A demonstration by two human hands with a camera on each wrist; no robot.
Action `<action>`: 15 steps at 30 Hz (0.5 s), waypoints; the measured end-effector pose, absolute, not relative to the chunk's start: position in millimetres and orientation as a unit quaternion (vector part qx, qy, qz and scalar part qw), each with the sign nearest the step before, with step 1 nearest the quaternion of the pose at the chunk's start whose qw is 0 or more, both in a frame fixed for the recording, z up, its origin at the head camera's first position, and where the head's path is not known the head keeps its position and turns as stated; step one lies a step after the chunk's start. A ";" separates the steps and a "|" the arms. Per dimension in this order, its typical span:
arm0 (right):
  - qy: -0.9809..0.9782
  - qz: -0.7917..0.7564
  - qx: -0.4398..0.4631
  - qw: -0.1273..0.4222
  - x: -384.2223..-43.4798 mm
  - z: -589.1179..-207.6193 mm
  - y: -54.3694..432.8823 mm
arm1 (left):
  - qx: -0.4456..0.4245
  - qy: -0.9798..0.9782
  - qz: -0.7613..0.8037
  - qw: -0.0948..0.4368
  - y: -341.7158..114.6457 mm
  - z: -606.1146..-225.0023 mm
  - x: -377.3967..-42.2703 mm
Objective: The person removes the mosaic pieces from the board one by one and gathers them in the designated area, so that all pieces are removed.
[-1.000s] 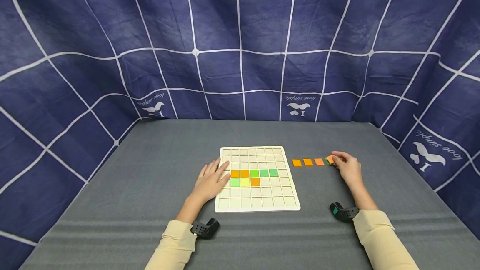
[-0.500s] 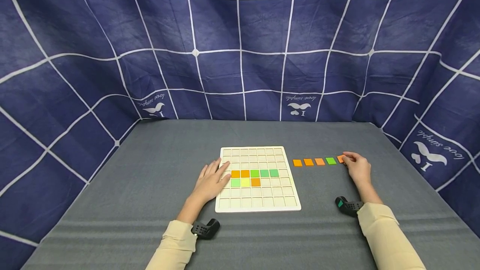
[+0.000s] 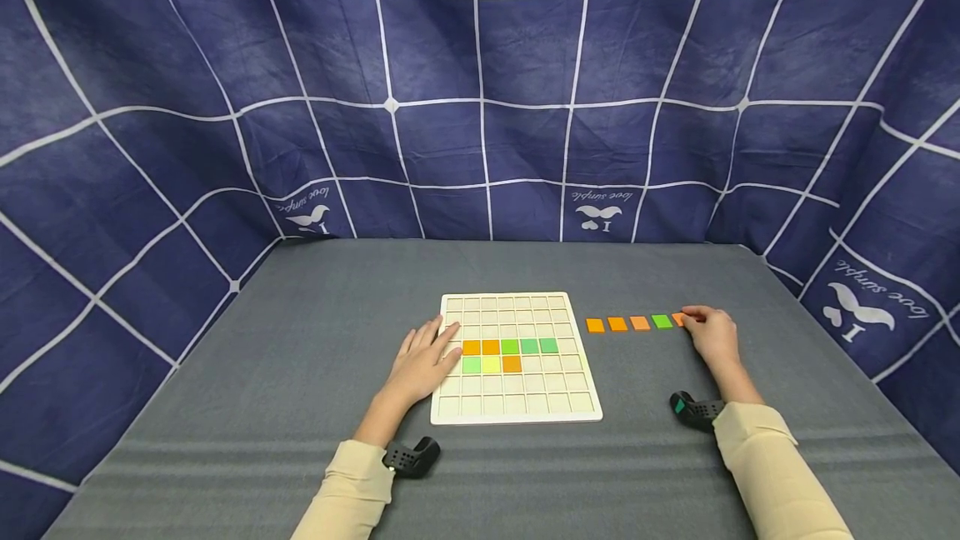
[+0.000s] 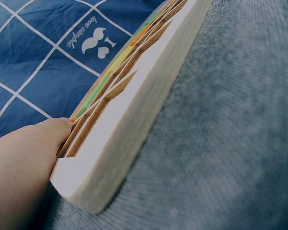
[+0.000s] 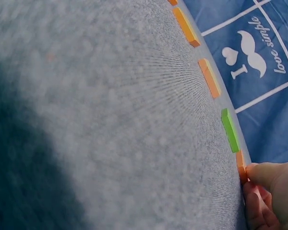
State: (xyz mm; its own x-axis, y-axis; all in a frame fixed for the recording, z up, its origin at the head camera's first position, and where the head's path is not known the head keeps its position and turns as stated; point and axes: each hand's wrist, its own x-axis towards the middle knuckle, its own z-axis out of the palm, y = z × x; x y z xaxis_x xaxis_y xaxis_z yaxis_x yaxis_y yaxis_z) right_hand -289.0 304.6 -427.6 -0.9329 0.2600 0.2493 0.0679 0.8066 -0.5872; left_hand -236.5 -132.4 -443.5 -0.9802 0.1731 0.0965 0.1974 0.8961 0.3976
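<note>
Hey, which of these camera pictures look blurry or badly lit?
Head: fairly even light, board clear; left wrist: its rim almost washed out to white; right wrist: grey cloth blurred toward the left and dark at lower left, green tile sharper.

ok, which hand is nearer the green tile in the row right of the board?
Right. The right hand is just right of the green tile, pinching the orange end tile; the left hand is farther off to its left, on the board's left edge.
</note>
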 end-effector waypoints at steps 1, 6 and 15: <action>-0.937 0.299 -0.089 0.158 -288.9 -427.0 304.2 | -0.096 -0.973 -0.208 0.030 -132.4 -443.5 -236.4; -0.937 0.301 -0.090 0.152 -287.1 -421.0 300.2 | -0.097 -0.973 -0.206 0.030 -132.7 -443.8 -236.9; -0.936 0.317 -0.034 0.148 -277.4 -404.9 268.7 | -0.097 -0.973 -0.206 0.029 -133.1 -444.2 -237.4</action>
